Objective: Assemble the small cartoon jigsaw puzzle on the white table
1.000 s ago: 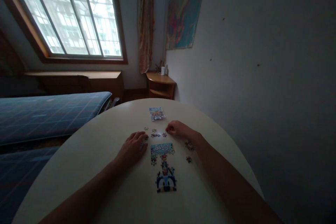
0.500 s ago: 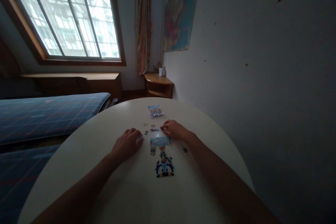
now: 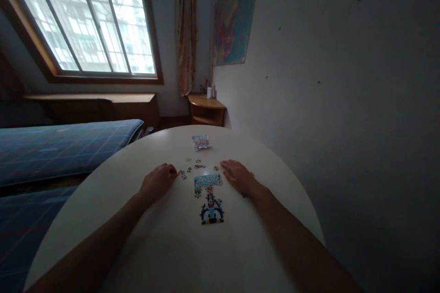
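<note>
My left hand (image 3: 158, 181) rests on the table with its fingers curled and the thumb against them. Whether a piece is between them is hidden. Loose puzzle pieces (image 3: 183, 175) lie just right of its fingertips. My right hand (image 3: 238, 176) lies palm down with the fingers stretched out, just right of a single puzzle piece (image 3: 216, 168). Between the hands is the partly joined jigsaw puzzle (image 3: 208, 180), with a blue top strip, a narrow middle and a dark blue face at the bottom. Several more loose pieces (image 3: 198, 166) lie above it.
A picture packet (image 3: 201, 142) lies toward the far side of the round white table (image 3: 165, 247). Another piece (image 3: 252, 174) shows partly behind my right hand. A mattress (image 3: 68, 146) stands left of the table, a wall (image 3: 343, 146) to the right, and a corner shelf (image 3: 206, 101) beyond.
My left hand has drawn slightly left from the loose pieces, its fingers more curled. The right hand has moved right and flattened, uncovering a piece beside its fingertips. The view has shifted slightly.
</note>
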{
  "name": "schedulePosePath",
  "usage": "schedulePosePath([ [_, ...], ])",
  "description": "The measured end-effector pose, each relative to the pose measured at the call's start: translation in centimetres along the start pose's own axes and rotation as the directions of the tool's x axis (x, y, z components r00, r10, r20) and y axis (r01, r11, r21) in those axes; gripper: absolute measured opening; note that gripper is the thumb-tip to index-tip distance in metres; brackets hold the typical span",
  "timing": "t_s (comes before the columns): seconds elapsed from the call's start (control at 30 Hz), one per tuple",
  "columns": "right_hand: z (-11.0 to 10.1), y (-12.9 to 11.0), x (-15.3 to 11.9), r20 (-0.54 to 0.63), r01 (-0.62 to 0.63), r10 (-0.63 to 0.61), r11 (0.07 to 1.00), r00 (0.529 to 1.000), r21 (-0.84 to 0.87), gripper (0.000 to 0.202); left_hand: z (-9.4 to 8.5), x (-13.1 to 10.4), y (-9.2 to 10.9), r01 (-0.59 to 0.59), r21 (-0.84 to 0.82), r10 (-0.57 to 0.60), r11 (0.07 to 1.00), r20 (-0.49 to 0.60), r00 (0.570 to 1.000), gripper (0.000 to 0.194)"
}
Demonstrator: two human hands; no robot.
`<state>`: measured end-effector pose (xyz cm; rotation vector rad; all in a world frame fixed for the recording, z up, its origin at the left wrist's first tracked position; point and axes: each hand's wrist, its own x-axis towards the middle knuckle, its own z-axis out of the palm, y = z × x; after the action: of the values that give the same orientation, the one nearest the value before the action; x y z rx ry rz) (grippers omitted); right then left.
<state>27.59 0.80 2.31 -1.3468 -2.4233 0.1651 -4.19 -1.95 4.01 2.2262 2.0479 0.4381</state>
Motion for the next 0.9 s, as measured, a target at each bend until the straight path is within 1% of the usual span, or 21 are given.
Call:
schedulePosePath([
  [0.07, -0.1, 0.3, -0.2, 0.014, -0.009, 0.008, 1.0, 1.0, 0.015, 0.046, -0.2, -0.1, 0.0, 0.011, 0.006, -0.011, 1.0, 0.007, 1.0, 0.025],
  [0.17, -0.3, 0.3, -0.4, -0.009, -0.016, 0.016, 0.999, 1.0, 0.044, 0.044, -0.3, -0.1, -0.1, 0.001, -0.001, -0.001, 1.0, 0.015, 1.0, 0.022],
  [0.37, -1.2, -0.3, -0.8, -0.039, -0.059, 0.062, 0.996, 0.997, 0.07, 0.033, -0.4, 0.0, -0.3, -0.015, -0.022, 0.015, 1.0, 0.016, 1.0, 0.026],
  [0.5, -1.9, -0.6, -0.9, -0.068, -0.137, 0.139, 0.99, 0.988, 0.037, 0.021, -0.5, 0.0, -0.2, -0.013, -0.055, 0.015, 0.998, 0.033, 0.999, 0.023],
  [0.6, -2.1, -0.8, -0.8, -0.08, -0.171, 0.17, 0.985, 0.982, -0.002, 0.019, -0.2, 0.3, -0.5, -0.013, -0.08, 0.016, 0.997, 0.033, 0.999, 0.022],
  [0.73, -2.0, -0.9, -0.7, -0.09, -0.153, 0.15, 0.988, 0.985, -0.028, 0.02, 0.2, 0.6, -1.0, -0.061, -0.121, 0.064, 0.991, 0.023, 0.998, 0.023],
  [0.9, -2.0, -0.9, -0.8, -0.105, -0.13, 0.124, 0.99, 0.987, -0.06, 0.018, 0.2, 0.6, -1.2, -0.089, -0.135, 0.094, 0.987, 0.027, 0.995, 0.023],
])
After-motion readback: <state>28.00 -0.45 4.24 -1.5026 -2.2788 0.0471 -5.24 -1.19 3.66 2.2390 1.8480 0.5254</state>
